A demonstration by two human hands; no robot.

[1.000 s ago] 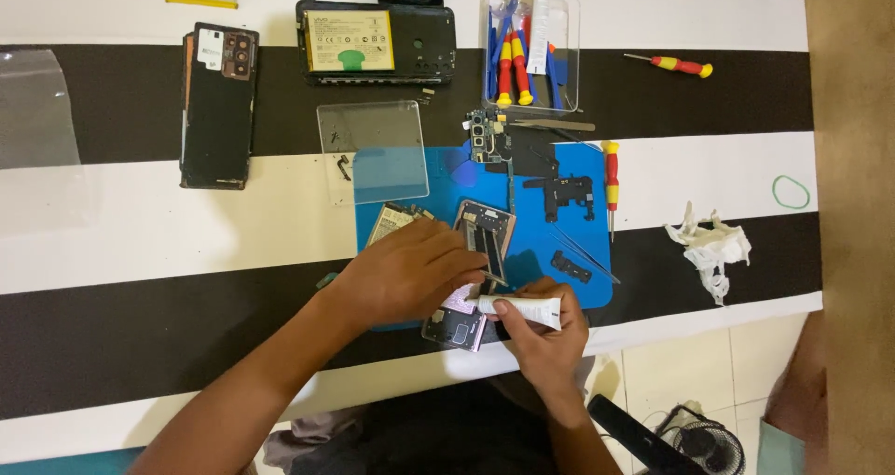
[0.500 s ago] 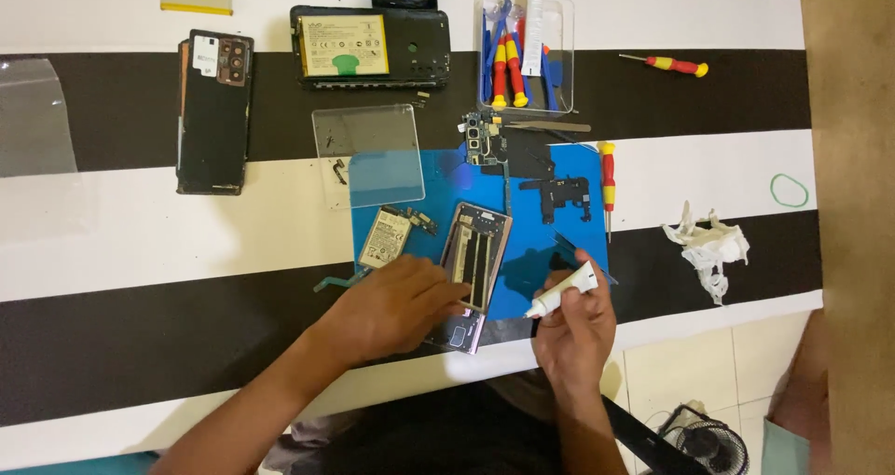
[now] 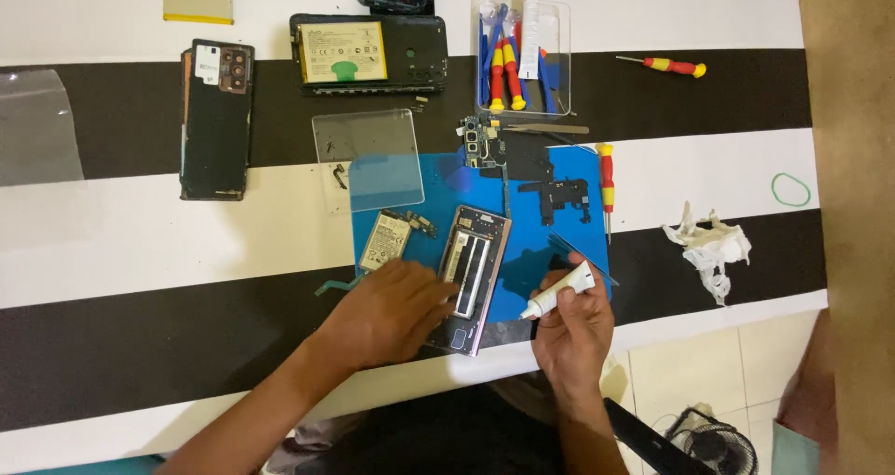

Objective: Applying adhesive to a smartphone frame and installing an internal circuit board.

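The left hand (image 3: 387, 312) lies flat, fingers spread and loose, pressing on the near left edge of the opened phone frame (image 3: 471, 279), which rests on the blue mat (image 3: 559, 242) near the table's near edge. The right hand (image 3: 573, 330) has thumb and fingers closed around a small white tube (image 3: 559, 290), its nozzle pointing left toward the frame's right side, just beside it. A small battery (image 3: 384, 240) lies just left of the frame, and a red-and-yellow screwdriver (image 3: 607, 181) lies farther right on the mat.
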